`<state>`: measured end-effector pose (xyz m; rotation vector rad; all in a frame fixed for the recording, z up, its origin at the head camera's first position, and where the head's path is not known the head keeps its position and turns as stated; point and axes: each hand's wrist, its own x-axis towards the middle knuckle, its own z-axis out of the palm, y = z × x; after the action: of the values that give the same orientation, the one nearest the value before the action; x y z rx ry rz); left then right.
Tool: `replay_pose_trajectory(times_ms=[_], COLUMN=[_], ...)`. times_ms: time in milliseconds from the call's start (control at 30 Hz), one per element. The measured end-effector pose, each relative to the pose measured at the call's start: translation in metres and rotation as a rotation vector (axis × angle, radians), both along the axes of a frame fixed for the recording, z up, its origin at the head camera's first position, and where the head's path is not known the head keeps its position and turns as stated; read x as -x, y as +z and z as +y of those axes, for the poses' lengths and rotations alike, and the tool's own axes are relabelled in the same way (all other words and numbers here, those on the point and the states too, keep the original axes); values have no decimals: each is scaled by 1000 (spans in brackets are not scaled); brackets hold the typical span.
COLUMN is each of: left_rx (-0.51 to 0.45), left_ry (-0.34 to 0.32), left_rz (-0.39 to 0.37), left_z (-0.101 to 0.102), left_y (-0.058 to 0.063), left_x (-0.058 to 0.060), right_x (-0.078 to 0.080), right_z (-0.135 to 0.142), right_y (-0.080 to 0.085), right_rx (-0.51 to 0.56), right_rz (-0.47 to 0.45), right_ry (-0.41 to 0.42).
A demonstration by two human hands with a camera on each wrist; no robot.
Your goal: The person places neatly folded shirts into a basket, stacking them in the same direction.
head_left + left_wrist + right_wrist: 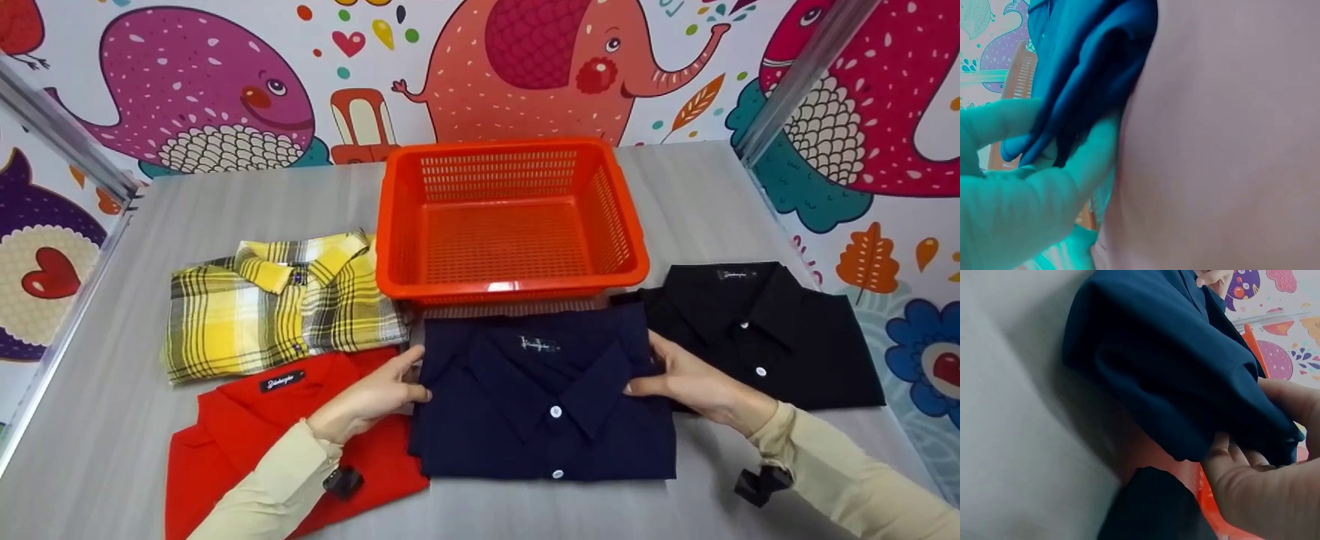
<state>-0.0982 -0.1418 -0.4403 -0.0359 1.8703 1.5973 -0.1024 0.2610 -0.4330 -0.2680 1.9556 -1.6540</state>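
A folded navy shirt (517, 442) with white buttons lies face up between both hands, just in front of the orange basket. At its left edge my left hand (375, 394) pinches the cloth, thumb on the near side; the left wrist view shows the layered navy folds (1089, 73) between thumb and fingers. My right hand (701, 386) grips the opposite edge, its thumb on top near the collar. In the right wrist view the shirt's side (1168, 377) bulges and hangs, with the fingers tucked beneath it.
The orange plastic basket (513, 289) stands behind the navy shirt with nothing inside. A yellow plaid shirt (225, 322) and a red shirt (202, 465) lie folded at the left, a black shirt (825, 352) at the right. Patterned panels (360, 67) border the grey table (682, 202).
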Motion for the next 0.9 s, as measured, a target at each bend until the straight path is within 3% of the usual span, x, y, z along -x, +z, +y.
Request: replay_pose_trajectory(times_ms=[200,533,667,900], left_rx=[-27,-162,-137,13], left_ry=[-7,-82,-71,-33], left_rz=[11,86,102,150], left_z=[-2,-5,-7,-11], left_y=[7,13,20,39], left_x=[-2,-2,-5,-4], right_x=[-6,-13,-16,-13], right_z=[-2,0,1,0], right_y=[4,13,19,26], right_rx=[-40,-43,-39,-66], right_rz=[139,352,407,481], right_ry=[-10,9,22,-17])
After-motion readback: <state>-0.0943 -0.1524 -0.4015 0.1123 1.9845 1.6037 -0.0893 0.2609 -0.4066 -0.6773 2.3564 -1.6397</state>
